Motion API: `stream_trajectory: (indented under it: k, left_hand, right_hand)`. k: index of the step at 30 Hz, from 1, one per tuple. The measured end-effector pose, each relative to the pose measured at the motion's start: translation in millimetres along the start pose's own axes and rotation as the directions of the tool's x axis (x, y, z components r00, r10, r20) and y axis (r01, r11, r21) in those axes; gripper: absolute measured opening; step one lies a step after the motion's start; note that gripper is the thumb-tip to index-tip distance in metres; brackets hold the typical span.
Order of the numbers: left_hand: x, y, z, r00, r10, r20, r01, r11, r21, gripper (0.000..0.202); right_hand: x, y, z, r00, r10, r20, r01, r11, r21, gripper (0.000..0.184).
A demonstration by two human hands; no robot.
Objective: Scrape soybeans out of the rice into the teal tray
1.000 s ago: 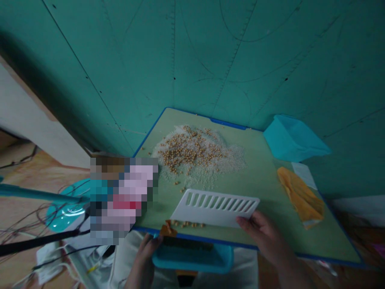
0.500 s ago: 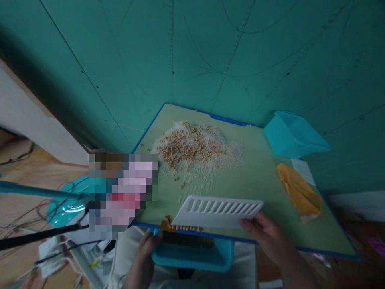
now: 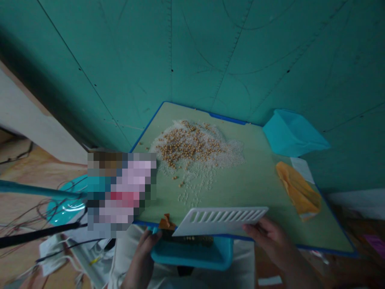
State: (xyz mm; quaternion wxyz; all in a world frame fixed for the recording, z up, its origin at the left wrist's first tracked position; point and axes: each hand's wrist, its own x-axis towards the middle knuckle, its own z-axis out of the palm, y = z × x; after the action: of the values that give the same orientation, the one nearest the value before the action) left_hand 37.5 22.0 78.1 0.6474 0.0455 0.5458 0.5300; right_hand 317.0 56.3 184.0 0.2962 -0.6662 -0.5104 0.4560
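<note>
My right hand (image 3: 267, 241) grips the right end of a white slotted scraper (image 3: 221, 221), which lies tilted over the near edge of a pale green board (image 3: 255, 180). My left hand (image 3: 144, 257) holds a teal tray (image 3: 194, 257) just under that edge, with tan beans in it. A heap of tan beans mixed with white grains (image 3: 195, 148) lies at the far left of the board, and a thin trail of white grains runs from it toward the scraper.
A teal box (image 3: 293, 134) lies at the board's far right, with an orange cloth (image 3: 297, 190) in front of it. A small orange scrap (image 3: 165, 221) sits on the near edge. Cables and a teal lamp base (image 3: 64, 204) are at the left.
The scraper has slid toward me, from on the board to over its near edge. The beans that lay before it have dropped into the teal tray.
</note>
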Motion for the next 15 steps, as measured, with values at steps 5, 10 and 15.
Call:
stream_trajectory:
  k: [5,10,15]
  left_hand:
    - [-1,-3,-4.0,0.998,0.034,-0.049,-0.034,0.999,0.017,0.038]
    - [-1,-3,-6.5,0.999,0.032,-0.005,-0.032,0.999,-0.007,0.039]
    - [-3,3,1.7,0.998,-0.014,-0.067,0.012,0.999,-0.036,0.038]
  right_hand:
    - [3,1,0,0.997,-0.016,-0.073,0.019,0.999,0.049,0.043]
    - [1,1,4,0.992,-0.012,-0.123,0.016,0.999,0.031,0.04]
    - [1,3,14,0.997,-0.068,-0.035,0.065,0.995,-0.076,0.038]
